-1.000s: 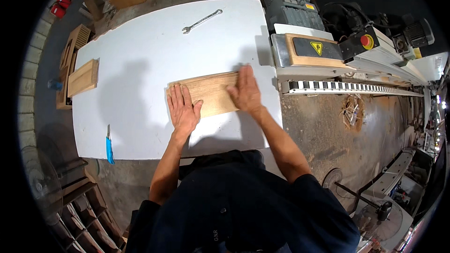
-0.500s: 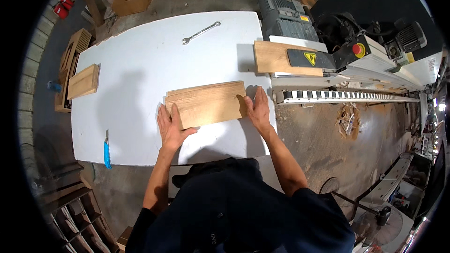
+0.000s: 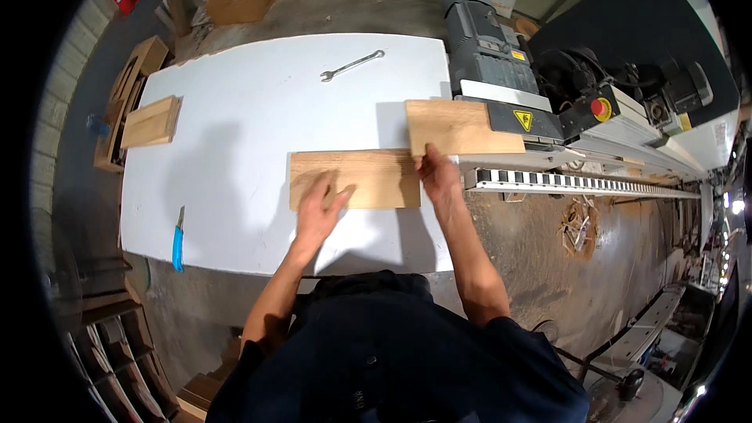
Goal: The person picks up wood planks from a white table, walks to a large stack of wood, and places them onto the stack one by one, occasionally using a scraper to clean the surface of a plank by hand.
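On the white tabletop in front of me lies a wooden board, its long side running left to right. My left hand is over the left part of this board with its fingers apart; whether it presses on the wood is hard to tell. A second wooden board sticks out from the machine at the right, partly under a dark guard. My right hand pinches the near edge of that second board, close to its left corner, some fingers hidden below it.
A wrench lies toward the table's far side. At the left are a blue utility knife and a small stack of boards. A grey motor, a red stop button and a roller rail belong to the machine side.
My right hand has left the end of the table board and taken hold of the machine's board, which sits farther out and nearer me. The table board has straightened; my left hand has moved onto it.
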Demonstrator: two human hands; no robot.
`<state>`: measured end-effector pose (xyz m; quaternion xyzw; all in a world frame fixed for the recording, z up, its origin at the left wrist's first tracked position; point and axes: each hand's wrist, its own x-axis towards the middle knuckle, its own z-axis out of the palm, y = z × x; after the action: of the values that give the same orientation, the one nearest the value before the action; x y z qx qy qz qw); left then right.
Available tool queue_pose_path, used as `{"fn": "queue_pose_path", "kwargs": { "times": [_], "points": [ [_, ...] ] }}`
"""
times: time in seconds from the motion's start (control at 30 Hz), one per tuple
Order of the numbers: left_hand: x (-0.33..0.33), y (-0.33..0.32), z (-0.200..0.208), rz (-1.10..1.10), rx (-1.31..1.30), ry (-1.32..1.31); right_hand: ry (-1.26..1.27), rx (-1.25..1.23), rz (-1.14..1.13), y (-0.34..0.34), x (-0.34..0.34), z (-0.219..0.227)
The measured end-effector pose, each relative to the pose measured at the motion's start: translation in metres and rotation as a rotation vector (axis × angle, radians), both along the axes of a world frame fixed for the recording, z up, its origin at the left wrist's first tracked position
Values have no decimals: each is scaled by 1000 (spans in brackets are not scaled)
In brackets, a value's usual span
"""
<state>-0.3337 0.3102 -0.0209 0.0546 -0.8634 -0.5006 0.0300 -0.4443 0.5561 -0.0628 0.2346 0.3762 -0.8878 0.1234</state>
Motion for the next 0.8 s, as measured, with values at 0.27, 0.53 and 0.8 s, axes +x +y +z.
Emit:
{"fn": "queue_pose_path", "kwargs": {
  "times": [0.27,0.53,0.8],
  "points": [
    [-8,-6,-25,151,745,-275,-143,89,178,-67,99,14],
    [-4,-63,-17,244,-91,-147,-282,407,565,-13,104,40],
    [-19,1,-30,-121,-779,117,960,1252,607,-99,73,20]
  ]
}}
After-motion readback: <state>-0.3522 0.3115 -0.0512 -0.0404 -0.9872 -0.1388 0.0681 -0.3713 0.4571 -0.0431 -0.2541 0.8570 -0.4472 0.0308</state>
